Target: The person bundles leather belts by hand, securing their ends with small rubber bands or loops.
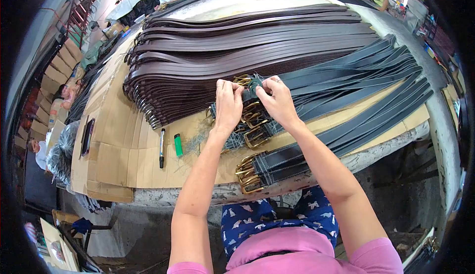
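Both hands meet at the buckle end of a dark belt (pixel 252 89), above a heap of brass-coloured buckles (pixel 255 114). My left hand (pixel 228 103) is closed, its fingertips pinching at the left edge of this belt end. From the other side my right hand (pixel 277 98) grips the same end between thumb and fingers. A small dark green patch shows between the hands; I cannot make out what it is. Loose grey threads (pixel 200 138) lie under and beside the left wrist. Below the right forearm rests a bundle of dark belts (pixel 292 162) with brass buckles (pixel 249 175).
A large stack of dark brown belts (pixel 198 71) covers the table's middle. A black-and-white marker (pixel 162 148), a green lighter (pixel 178 145) and a phone (pixel 87 136) lie on the cardboard (pixel 111 160). Other people sit or stand at the far side and left.
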Available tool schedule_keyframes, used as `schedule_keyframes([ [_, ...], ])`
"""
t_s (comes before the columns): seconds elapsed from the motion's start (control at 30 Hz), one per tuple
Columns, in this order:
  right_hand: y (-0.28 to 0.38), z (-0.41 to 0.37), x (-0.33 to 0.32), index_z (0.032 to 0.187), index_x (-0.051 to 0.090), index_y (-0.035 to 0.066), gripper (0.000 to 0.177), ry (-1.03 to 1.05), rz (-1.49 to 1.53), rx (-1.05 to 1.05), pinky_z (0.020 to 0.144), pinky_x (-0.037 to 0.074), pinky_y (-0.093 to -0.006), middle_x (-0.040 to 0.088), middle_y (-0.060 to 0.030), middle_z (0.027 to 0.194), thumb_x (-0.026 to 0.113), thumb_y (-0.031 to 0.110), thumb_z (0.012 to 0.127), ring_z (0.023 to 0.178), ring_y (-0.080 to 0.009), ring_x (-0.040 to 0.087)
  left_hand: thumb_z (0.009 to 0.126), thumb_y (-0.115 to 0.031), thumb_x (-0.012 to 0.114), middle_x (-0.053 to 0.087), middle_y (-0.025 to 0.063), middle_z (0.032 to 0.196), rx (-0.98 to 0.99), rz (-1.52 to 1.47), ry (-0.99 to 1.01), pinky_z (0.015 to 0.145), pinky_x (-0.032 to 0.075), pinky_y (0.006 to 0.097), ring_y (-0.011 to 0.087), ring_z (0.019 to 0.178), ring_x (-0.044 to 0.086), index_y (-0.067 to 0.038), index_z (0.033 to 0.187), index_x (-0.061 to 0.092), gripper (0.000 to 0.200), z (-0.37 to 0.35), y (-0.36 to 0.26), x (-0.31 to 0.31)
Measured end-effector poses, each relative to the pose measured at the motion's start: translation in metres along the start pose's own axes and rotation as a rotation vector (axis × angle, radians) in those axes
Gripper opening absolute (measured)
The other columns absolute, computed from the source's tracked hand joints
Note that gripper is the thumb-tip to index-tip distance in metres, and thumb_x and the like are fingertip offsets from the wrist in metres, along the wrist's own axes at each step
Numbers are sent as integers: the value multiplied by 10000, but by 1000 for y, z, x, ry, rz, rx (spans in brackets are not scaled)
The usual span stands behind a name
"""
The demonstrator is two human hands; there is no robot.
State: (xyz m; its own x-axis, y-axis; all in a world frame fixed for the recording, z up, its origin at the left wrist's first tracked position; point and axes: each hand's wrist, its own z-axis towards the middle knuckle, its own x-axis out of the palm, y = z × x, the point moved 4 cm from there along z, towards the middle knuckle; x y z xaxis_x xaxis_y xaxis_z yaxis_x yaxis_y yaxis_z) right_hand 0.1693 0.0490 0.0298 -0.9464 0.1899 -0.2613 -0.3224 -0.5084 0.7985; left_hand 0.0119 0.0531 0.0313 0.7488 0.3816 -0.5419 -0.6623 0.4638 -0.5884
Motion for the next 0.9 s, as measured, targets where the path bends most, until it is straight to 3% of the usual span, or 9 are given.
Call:
schedule_keyframes([
  [0.3, -1, 1, 1, 838, 593, -70, 194, 27, -64, 4, 648, 435, -319, 536, -101, 804, 647, 116, 854, 718, -200, 525, 908, -58, 583, 493, 185, 928, -40, -61, -33, 784, 432, 422, 343, 860, 518, 52, 877, 535, 124, -2, -2, -4],
  [0.53, -3, 2, -1, 856, 601, -59, 215, 39, -47, 23, 651, 422, -304, 517, -76, 792, 656, 148, 877, 712, -164, 502, 944, -122, 578, 511, 147, 918, -22, -56, -82, 784, 436, 370, 274, 858, 520, 38, 897, 553, 169, -9, 1, -13],
  [0.9, -3, -1, 17, 807, 610, -60, 218, 57, -105, -40, 733, 441, -336, 576, -128, 885, 674, 147, 837, 876, -238, 545, 959, -141, 573, 518, 138, 937, -82, -75, -97, 790, 438, 362, 262, 859, 525, 33, 927, 562, 176, -16, 1, -14],
])
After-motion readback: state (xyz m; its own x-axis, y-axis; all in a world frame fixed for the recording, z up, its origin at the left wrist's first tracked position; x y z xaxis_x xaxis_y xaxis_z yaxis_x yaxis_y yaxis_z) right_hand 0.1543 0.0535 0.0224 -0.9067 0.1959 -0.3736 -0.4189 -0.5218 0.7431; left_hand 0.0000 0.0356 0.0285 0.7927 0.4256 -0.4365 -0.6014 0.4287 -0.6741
